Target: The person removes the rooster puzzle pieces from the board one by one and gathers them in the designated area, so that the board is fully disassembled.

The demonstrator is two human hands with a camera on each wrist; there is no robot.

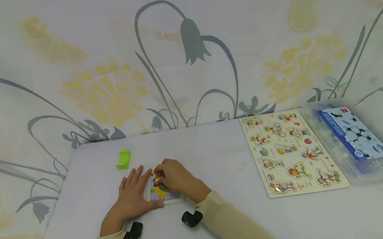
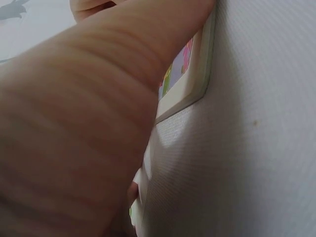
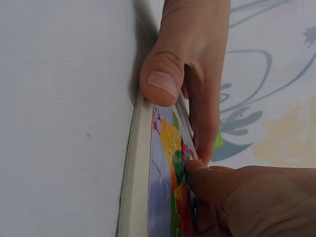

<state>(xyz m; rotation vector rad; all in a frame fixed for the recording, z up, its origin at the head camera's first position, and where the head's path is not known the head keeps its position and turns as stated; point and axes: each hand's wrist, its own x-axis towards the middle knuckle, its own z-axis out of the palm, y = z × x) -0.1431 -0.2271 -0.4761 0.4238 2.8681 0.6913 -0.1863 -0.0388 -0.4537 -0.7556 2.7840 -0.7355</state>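
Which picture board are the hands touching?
The small puzzle on the left: the left hand and right hand both touch it. The bigger cream board lies apart, further right, with no hand on it.

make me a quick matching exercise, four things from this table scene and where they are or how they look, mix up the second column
Things
1. lime-green block
2. large cream board
3. blue card
4. left hand

Places and looks
A. printed with a molecule picture
B. thumb on the small puzzle's frame
C. bears many cartoon figures
D. on the table's far left part, beyond the spread fingers

Right pairs: 1-D, 2-C, 3-A, 4-B
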